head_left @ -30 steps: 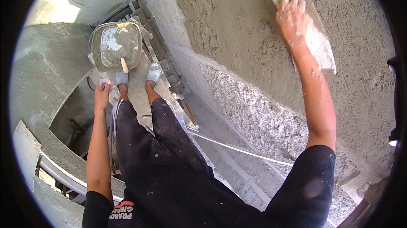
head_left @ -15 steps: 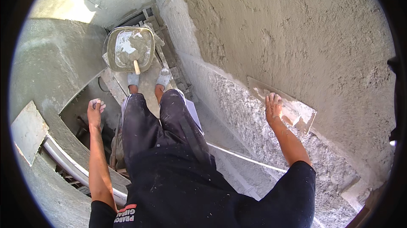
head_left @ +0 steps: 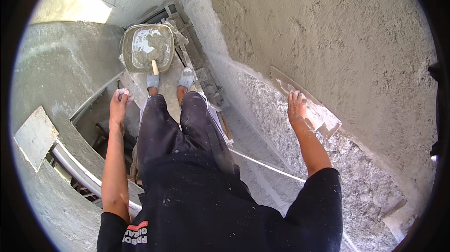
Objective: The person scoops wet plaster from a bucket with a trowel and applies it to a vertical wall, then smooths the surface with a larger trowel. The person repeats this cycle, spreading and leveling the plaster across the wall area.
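My right hand (head_left: 298,106) is closed on a rectangular plastering float (head_left: 324,118), its flat face smeared with pale mortar. The float lies slanted against the wall, along the lower edge of the wet grey plaster (head_left: 323,31); a rougher, paler strip of wall (head_left: 269,106) runs below it. My fingers cover the float's grip. Out to the left, my left hand (head_left: 120,104) hangs in the air over a dark opening, fingers curled in, with nothing visible in them.
By my feet stands a square tub (head_left: 125,60) of mortar, with a wooden-handled tool (head_left: 155,67) in it. I stand on a narrow plank platform (head_left: 169,76). At the left are a dark opening (head_left: 96,125), a pale flat board (head_left: 36,135) and a curved pipe (head_left: 75,165).
The float and my right hand have moved slightly up and left in the picture, along the plaster edge. My left hand has shifted right and a little up. The whole view has shifted slightly.
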Motion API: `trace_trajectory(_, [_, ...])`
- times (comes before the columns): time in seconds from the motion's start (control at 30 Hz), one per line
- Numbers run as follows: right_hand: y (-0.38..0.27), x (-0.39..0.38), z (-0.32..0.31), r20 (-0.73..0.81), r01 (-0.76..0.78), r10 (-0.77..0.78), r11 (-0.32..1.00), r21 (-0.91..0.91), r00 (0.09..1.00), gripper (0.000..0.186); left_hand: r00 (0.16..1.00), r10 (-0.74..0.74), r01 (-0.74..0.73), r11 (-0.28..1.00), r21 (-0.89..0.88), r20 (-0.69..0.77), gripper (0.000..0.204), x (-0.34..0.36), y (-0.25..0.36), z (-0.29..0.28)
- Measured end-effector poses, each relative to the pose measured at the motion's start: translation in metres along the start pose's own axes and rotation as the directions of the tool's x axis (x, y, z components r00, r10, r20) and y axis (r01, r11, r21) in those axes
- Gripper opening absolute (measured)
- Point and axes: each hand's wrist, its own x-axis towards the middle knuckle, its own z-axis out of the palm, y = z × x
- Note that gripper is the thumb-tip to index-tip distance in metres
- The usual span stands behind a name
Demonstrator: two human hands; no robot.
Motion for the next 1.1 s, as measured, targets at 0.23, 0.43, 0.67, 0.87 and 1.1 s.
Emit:
trace_trajectory(0.23, [0.029,-0.047,-0.026,0.109,-0.208,0.192,0.964,0.162,0.975,0.062,0.994,-0.058,0.062,0.997,0.050,-0.088,0.028,-0.021,0.002,-0.028])
trace_trajectory(0.43, [0.171,-0.093,-0.198,-0.512,-0.542,0.692,0.719,0.434,0.508,0.071,0.996,-0.047,0.050,0.998,0.047,-0.074,0.029,-0.004,0.014,-0.009])
trace_trajectory(0.67, [0.083,-0.004,-0.155,-0.430,-0.431,0.592,0.800,0.418,0.682,0.047,0.994,0.103,-0.105,0.992,0.067,0.031,0.019,-0.037,0.074,-0.013])
trace_trajectory(0.87, [-0.064,-0.002,-0.014,0.073,-0.393,0.436,0.711,0.583,0.897,0.038,0.992,-0.027,0.052,0.978,0.204,-0.119,0.021,-0.082,0.054,-0.086])
trace_trajectory(1.1, [-0.247,-0.121,-0.009,0.626,-0.659,0.395,-0.064,0.749,0.673,0.065,0.979,-0.191,0.202,0.944,0.260,-0.068,0.023,-0.083,0.036,-0.100])
